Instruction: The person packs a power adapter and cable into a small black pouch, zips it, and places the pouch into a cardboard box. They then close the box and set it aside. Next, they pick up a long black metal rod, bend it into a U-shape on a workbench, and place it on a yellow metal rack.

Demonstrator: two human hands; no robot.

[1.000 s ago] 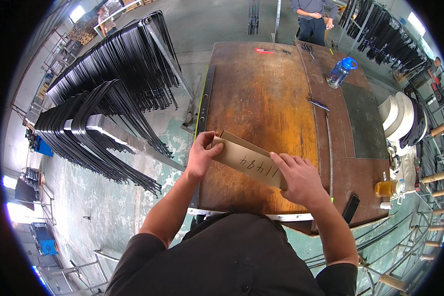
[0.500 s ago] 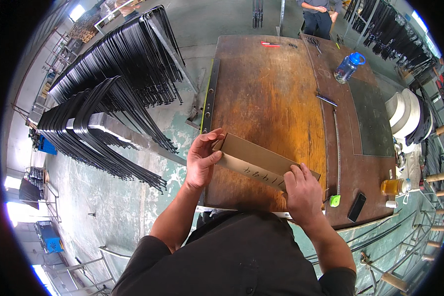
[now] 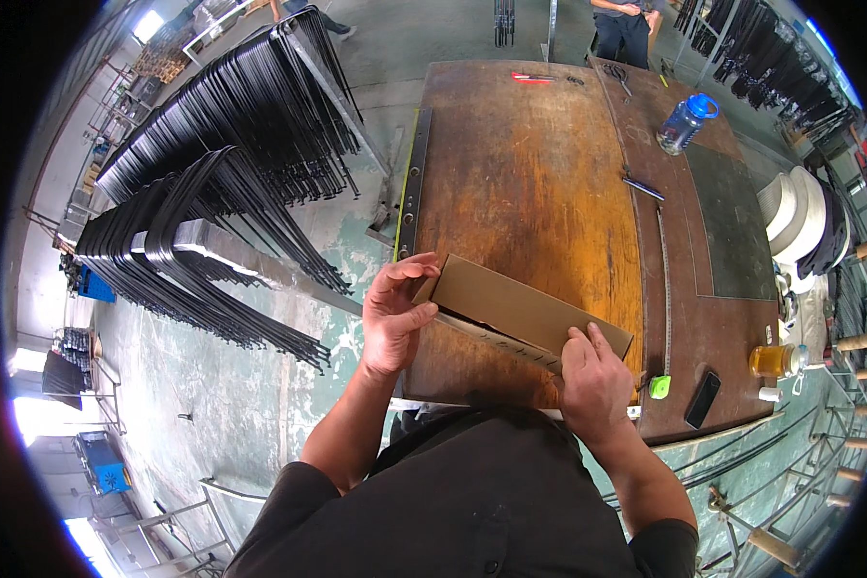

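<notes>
A long, narrow brown cardboard box point(image 3: 515, 308) is held between my two hands, close to the near edge of the wooden table point(image 3: 520, 164). Its broad side faces up, and a thin gap runs along the edge of the side with handwriting. My left hand point(image 3: 395, 313) grips the left end, thumb on the near side and fingers at the far corner. At the right end my right hand point(image 3: 595, 380) is closed on the box, its fingers resting over the top. The inside of the box is hidden.
Black cables point(image 3: 231, 116) hang thickly from metal racks at left. A steel straightedge point(image 3: 411, 183) lies along the table's left edge. On the right are a green tape measure point(image 3: 659, 387), a phone point(image 3: 703, 400), a blue-capped bottle point(image 3: 686, 125) and an amber jar point(image 3: 775, 361). A person point(image 3: 623, 29) stands beyond.
The box has tipped so its broad face shows more and its written side less; a gap appears along that edge. Both hands keep their hold. At the upper left, a walking person's legs have appeared.
</notes>
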